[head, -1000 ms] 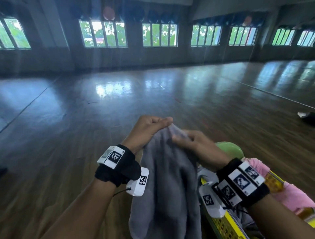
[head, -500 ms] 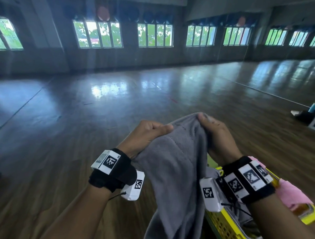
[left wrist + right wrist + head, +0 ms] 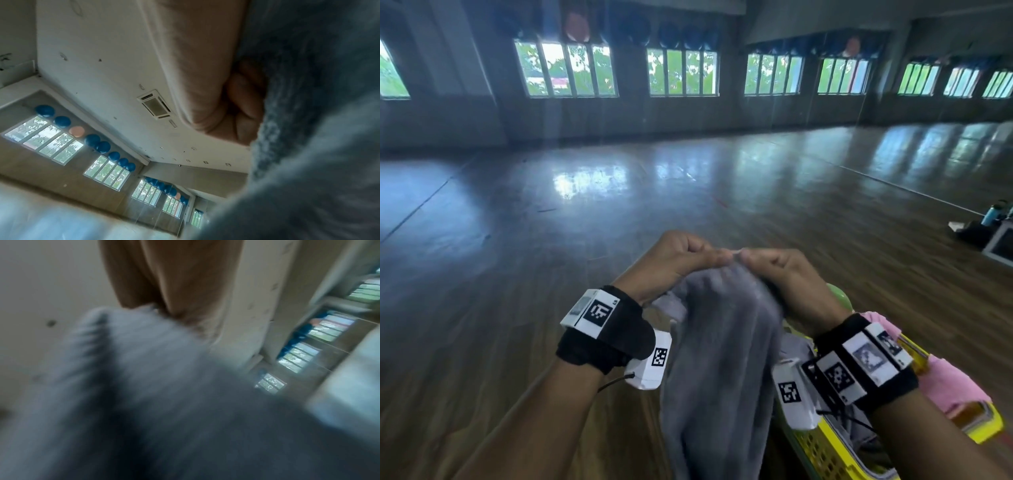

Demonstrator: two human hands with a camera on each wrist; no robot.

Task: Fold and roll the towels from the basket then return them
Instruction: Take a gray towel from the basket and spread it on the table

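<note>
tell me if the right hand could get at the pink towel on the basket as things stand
Probably not at once: the right hand pinches the grey towel together with the left hand. The pink towel lies uncovered on the yellow basket beside that wrist, once it lets go.

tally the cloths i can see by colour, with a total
grey: 1, the grey towel held up by both hands
pink: 1, the pink cloth draped on the yellow basket
pale grey-white: 1, a pale cloth in the basket, partly hidden
total: 3

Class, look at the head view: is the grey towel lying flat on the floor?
No: both the left hand and right hand pinch the grey towel aloft.
</note>
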